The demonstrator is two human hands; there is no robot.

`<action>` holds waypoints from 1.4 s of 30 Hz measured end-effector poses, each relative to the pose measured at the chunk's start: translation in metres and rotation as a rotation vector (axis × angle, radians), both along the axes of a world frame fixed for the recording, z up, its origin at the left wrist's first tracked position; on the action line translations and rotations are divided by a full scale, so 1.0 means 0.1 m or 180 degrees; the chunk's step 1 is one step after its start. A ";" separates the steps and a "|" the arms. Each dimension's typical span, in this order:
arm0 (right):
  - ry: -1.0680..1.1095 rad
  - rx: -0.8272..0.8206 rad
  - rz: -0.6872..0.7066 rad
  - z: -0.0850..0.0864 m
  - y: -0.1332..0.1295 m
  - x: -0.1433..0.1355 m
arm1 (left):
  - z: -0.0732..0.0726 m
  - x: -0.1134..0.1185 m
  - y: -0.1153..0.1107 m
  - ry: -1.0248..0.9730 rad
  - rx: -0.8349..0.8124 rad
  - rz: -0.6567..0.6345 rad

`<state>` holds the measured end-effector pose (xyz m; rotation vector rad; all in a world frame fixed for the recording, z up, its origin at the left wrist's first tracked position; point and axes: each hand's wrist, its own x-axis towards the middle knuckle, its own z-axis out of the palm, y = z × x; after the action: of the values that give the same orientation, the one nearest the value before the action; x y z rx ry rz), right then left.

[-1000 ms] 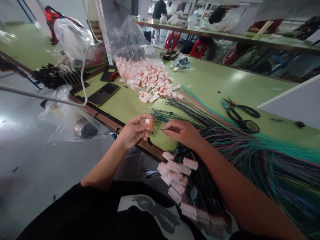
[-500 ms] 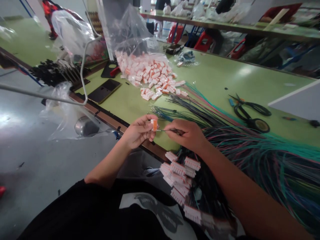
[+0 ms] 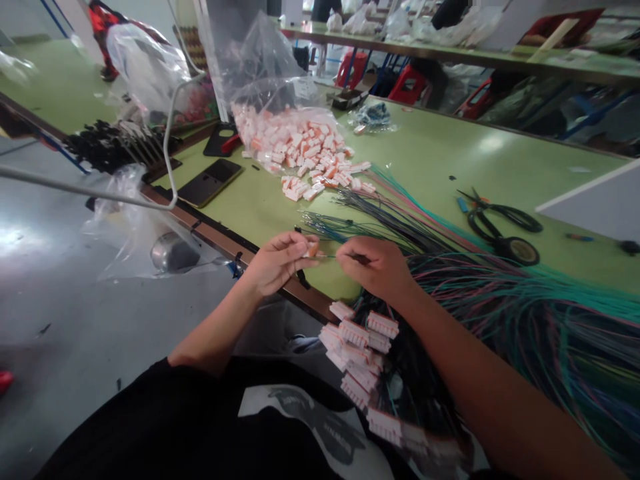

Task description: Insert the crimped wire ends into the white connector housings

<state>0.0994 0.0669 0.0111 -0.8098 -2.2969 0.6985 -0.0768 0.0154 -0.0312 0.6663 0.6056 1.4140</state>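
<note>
Above the table's front edge, my left hand (image 3: 281,262) pinches a small white and orange connector housing (image 3: 312,249) between thumb and fingers, which cover part of it. Just to its right, my right hand (image 3: 374,267) is closed on a thin wire (image 3: 330,256) that points at the connector; whether its tip is inside I cannot tell. Below my right hand, several wired connectors (image 3: 356,333) hang in a cluster by my lap. Loose wire ends (image 3: 320,223) lie on the table behind my hands.
A clear bag (image 3: 280,87) spills a heap of connectors (image 3: 310,150) on the green table. Long wire bundles (image 3: 500,287) spread right. Scissors (image 3: 500,223), a phone (image 3: 213,182) and a bent metal rod (image 3: 167,140) lie around. Black-tipped parts (image 3: 103,143) sit at left.
My left hand has turned the connector, so less of its orange face shows. My right hand has shifted slightly right, and a greenish wire now shows between the hands.
</note>
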 end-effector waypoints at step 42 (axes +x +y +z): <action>-0.0532 0.0114 0.0057 -0.04 0.02 -0.05 | -0.02 0.12 -0.02 0.0540 0.0040 0.0407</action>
<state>0.0947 0.0688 0.0071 -0.8607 -2.4612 0.6159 -0.0645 0.0132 -0.0331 0.7741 0.7846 1.4902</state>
